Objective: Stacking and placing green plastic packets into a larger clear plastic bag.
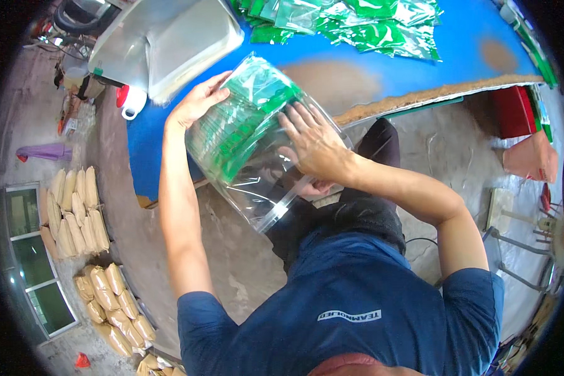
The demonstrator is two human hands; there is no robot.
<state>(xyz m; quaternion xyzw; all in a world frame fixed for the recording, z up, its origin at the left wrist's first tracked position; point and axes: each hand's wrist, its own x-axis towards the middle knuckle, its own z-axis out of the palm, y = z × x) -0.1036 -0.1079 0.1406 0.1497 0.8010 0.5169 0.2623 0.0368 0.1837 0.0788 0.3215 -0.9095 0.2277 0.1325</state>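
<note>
A large clear plastic bag slants across the table's near edge, its lower end over my lap. Inside its upper part lies a row of overlapping green-and-clear packets. My left hand grips the bag's upper left side, thumb on the near face and some fingers hidden. My right hand presses flat on the bag's right side, with fingers spread. A clear, flattened strip runs along the bag's lower end. More green packets are heaped at the far side of the blue table.
A translucent plastic bin stands at the table's far left, beside a red-and-white cup. Filled brown bags are stacked on the floor at left. A red box and a pink bin stand at right.
</note>
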